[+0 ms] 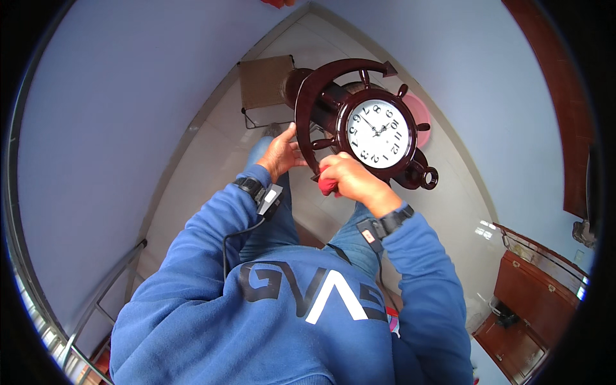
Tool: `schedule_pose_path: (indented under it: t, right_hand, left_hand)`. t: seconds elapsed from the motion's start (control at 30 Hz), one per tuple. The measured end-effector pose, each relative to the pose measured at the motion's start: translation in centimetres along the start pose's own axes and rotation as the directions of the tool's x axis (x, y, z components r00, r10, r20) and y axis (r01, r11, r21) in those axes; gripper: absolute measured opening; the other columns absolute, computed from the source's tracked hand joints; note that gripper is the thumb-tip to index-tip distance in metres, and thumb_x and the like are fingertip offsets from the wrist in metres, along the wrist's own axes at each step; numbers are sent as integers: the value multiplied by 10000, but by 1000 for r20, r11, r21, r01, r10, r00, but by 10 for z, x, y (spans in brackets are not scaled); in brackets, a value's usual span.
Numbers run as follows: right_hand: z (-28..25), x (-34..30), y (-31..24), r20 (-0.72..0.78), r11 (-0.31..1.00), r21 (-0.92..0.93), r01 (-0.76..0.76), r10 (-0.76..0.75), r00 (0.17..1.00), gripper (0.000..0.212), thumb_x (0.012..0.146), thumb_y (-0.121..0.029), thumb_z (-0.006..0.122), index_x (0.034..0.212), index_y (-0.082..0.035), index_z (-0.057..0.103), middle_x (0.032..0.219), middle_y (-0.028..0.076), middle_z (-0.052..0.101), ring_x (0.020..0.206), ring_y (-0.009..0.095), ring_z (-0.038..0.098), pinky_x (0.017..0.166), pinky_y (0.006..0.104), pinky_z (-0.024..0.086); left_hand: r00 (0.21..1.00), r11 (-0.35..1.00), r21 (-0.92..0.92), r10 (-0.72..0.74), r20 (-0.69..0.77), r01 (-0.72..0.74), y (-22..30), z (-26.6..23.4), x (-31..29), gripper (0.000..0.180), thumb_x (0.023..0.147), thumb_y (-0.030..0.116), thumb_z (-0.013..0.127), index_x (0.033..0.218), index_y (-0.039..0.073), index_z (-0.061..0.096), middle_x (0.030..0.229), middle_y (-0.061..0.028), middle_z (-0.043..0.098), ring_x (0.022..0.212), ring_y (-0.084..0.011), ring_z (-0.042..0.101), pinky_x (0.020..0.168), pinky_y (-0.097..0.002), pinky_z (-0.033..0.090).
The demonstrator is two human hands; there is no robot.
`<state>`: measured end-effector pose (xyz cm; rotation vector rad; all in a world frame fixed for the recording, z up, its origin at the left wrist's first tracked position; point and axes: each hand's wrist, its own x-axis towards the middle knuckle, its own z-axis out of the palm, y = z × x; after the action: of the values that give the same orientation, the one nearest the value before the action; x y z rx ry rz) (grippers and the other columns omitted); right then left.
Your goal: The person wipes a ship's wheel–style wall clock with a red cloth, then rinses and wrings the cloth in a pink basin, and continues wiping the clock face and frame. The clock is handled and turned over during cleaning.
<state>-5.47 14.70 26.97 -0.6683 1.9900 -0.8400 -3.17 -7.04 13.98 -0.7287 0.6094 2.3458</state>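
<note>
A dark red-brown, glossy anchor-shaped clock point(307, 96) with a ship's wheel and a round white dial point(380, 133) lies tilted in front of me. My left hand point(280, 154) holds the outer edge of its curved arm, the thumb along the near side and the fingertips partly hidden behind the wood. My right hand point(357, 178) is closed around a red cloth point(328, 185) and presses it near the pointed lower end of that curved arm, just below a wheel spoke. What the clock rests on is mostly hidden beneath it.
A brown-topped stool point(265, 82) with metal legs stands behind the clock at left. A pink basin point(418, 115) shows behind the dial. Blue walls close in on both sides. A metal rail point(102, 298) is at lower left, a red-brown wooden cabinet point(536, 289) at lower right.
</note>
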Motion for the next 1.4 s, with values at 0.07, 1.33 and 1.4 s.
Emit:
schedule_pose_path:
  t: [0.07,1.33,1.4]
  right_hand:
    - [9,-24,6,-194,822,569,20,111,975,459,681,231,530,1015,-28,711,1160,146,610,1055,297,637,793,349,605]
    - [104,-74,17,-460,952,-279,128,-250,852,369,678,56,673,1024,-70,692,1216,95,614,1146,348,544,881,416,547]
    - [98,-84,22,-585,940,-321,119,-295,755,470,576,128,697,1007,-59,699,1213,109,618,1120,365,551,811,427,580]
  left_hand:
    - [998,991,125,56,-29,-52,-9,-2,3,459,989,521,534,1275,162,523,1178,-132,645,1054,-330,622,938,-535,482]
    - [997,973,228,-17,-74,34,-44,5,2,665,985,620,449,1283,31,525,1156,-212,661,1108,-364,623,1000,-553,449]
    - [997,973,224,-34,-75,51,-48,6,-1,689,978,634,452,1309,33,508,1190,-211,645,1149,-365,602,1020,-564,434]
